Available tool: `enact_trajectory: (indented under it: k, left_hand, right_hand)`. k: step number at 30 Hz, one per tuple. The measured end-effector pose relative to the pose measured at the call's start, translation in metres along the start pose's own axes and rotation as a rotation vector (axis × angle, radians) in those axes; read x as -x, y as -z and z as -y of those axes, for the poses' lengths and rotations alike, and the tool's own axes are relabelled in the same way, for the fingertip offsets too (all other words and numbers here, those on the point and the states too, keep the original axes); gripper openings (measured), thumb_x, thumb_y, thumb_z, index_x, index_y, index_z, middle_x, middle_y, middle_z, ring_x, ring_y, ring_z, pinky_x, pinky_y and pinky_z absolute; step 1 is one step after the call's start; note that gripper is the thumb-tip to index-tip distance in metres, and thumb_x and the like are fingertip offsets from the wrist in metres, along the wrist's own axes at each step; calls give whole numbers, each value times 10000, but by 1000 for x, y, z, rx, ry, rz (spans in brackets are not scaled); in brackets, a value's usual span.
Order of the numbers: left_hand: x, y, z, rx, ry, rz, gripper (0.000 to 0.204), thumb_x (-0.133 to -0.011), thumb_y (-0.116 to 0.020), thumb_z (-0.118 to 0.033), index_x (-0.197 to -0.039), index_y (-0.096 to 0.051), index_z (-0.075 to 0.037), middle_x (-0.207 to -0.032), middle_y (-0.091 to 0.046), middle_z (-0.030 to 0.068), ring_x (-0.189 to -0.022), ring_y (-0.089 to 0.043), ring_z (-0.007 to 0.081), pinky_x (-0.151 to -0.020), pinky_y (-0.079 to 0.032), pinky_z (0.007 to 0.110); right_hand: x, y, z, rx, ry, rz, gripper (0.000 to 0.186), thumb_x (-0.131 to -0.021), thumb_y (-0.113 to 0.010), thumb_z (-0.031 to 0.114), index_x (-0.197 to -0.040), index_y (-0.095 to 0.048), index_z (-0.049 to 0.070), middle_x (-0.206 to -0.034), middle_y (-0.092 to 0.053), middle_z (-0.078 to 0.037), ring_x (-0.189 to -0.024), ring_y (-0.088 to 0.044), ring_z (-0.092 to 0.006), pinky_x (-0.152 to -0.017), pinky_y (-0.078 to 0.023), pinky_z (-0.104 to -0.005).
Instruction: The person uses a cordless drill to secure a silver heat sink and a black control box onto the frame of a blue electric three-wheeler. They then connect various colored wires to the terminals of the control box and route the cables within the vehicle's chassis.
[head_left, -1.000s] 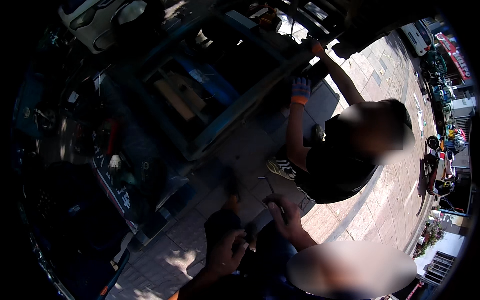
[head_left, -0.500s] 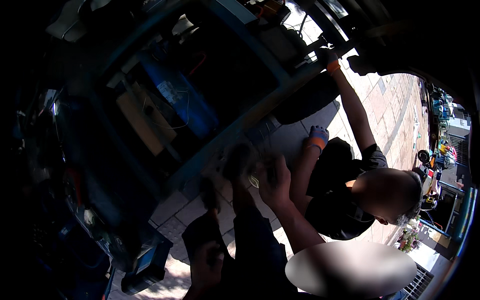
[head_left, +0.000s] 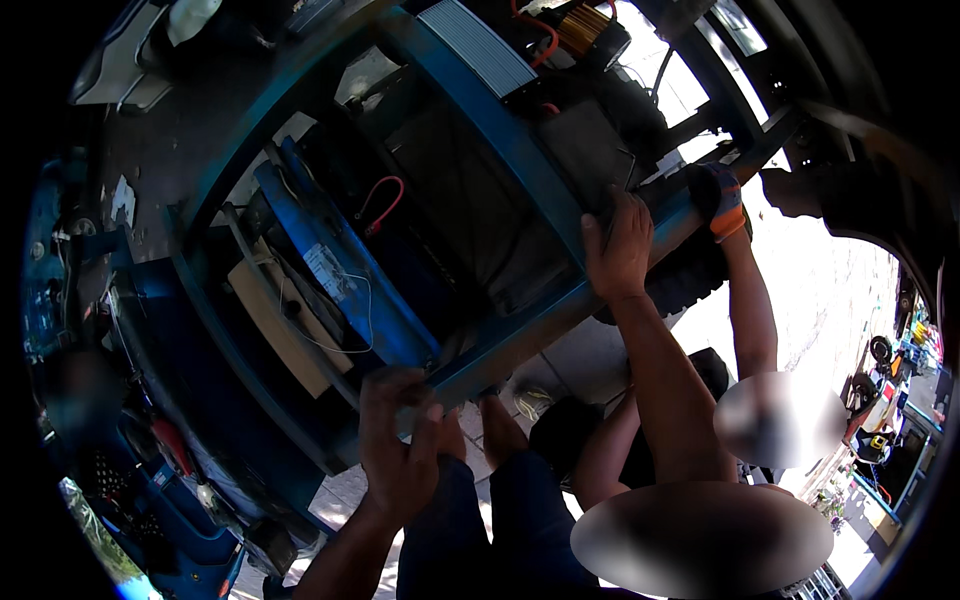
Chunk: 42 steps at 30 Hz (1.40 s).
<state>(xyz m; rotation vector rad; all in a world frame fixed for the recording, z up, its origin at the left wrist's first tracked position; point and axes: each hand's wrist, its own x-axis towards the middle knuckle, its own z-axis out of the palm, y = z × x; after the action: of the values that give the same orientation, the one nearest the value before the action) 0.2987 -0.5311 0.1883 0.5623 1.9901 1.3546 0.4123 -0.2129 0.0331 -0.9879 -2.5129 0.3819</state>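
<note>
Right hand (head_left: 622, 250): lies over the near right part of a blue metal frame (head_left: 530, 330), palm down, thumb set off from the fingers. A thin bent metal rod (head_left: 630, 170) projects past its fingertips, its short hooked end uppermost; the fingers are closed on it, though the grip itself is hidden beneath them.

Left hand (head_left: 400, 450): at the near corner of the same frame, half open, fingers curled, with a moderate gap between them and the thumb. Fingers blurred; contact with the frame cannot be told.

Co-worker: a gloved hand (head_left: 720, 200), orange at the cuff, is at the frame bar to the right of the person's right hand. How tightly it grips cannot be told. Beneath the bar, a black tyre (head_left: 680, 285) shows partly.

Inside the frame: a long blue case (head_left: 330, 270) with a pale label lies slantwise; just left of it, a brown board (head_left: 285, 325). A thin pale cable (head_left: 370, 315) loops across both. Right of the case, a short red cable (head_left: 382, 188) curves up from a dark area.

Far side: a ribbed silver box (head_left: 475, 45) sits on the frame's blue crossbar, near a copper-coloured cylindrical part (head_left: 580, 35).
</note>
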Motion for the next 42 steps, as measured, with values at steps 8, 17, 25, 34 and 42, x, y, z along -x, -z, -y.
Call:
enact_trajectory:
  k: [8, 17, 25, 34, 42]
  left_hand:
    - [-291, 20, 20, -206, -150, -188, 404, -1061, -617, -301, -1402, -534, -100, -1270, -582, 124, -1165, -621, 275, -969, -553, 455]
    - [-491, -47, 18, -584, -524, -225, 763, -981, -631, -594, -1453, -500, -9, -1416, -488, 231, -1313, -510, 424, -1039, -475, 552]
    - [-522, -72, 49, -861, -532, -344, 708, -955, -662, -568, -1382, -549, -15, -1462, -503, 186, -1372, -467, 362, -1141, -383, 507]
    - [-519, -79, 44, -930, -577, -284, 636, -1013, -592, -541, -1426, -489, -68, -1500, -455, 176, -1378, -444, 377, -1124, -370, 546]
    - [-513, -78, 39, -914, -492, -268, 639, -950, -663, -506, -1397, -510, -76, -1500, -460, 164, -1404, -420, 393, -1153, -338, 548]
  right_hand:
    - [-8, 5, -4, 12, -51, 115, 656, -900, -707, 344, -1421, -478, 17, -1339, -538, -214, -1291, -481, -428, -1115, -363, -543]
    - [-21, 6, 3, 15, -122, 263, 736, -826, -747, 364, -1419, -488, 13, -1393, -531, -209, -1320, -465, -449, -1123, -359, -556]
    - [-19, 2, -2, -41, -124, 308, 806, -780, -744, 446, -1396, -523, -25, -1386, -555, -240, -1299, -506, -453, -1094, -391, -574]
    - [-28, 13, -13, -190, -130, 351, 857, -840, -704, 507, -1430, -485, -75, -1408, -533, -263, -1290, -504, -460, -1073, -402, -571]
    - [-160, 9, -42, -361, -99, 157, 757, -882, -764, 240, -1487, -422, -62, -1402, -507, -253, -1223, -564, -391, -974, -511, -479]
